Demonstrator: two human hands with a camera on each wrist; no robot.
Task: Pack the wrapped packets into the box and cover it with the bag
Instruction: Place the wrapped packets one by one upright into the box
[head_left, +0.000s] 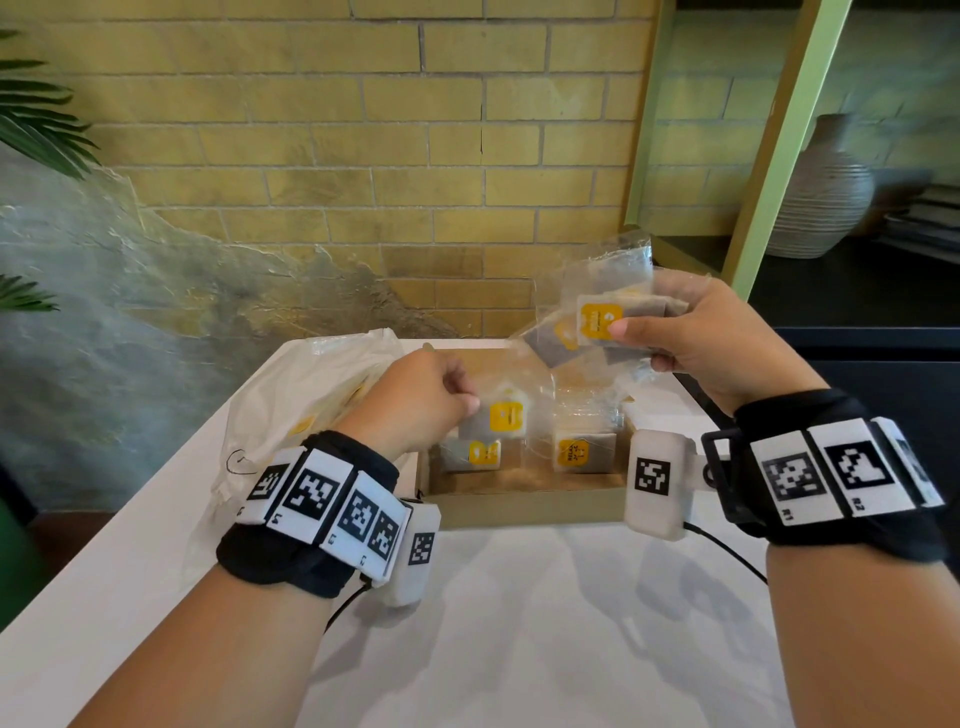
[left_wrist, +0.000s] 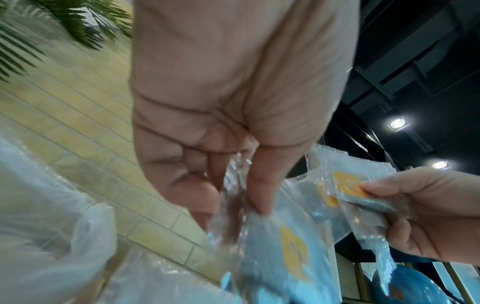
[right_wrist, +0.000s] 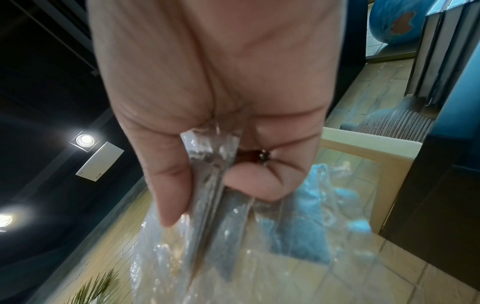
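Packing underway: box (head_left: 524, 501) partly filled, left hand (head_left: 415, 400) pinching one packet (head_left: 501, 418) over it, right hand (head_left: 711, 340) gripping several spare packets (head_left: 597, 319), bag (head_left: 291, 395) lying beside, uncovered.

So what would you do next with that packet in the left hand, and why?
Probably lower it into the box and let go. The left hand pinches one packet just above two packets already lying inside, while the right hand holds a bunch of packets waiting.
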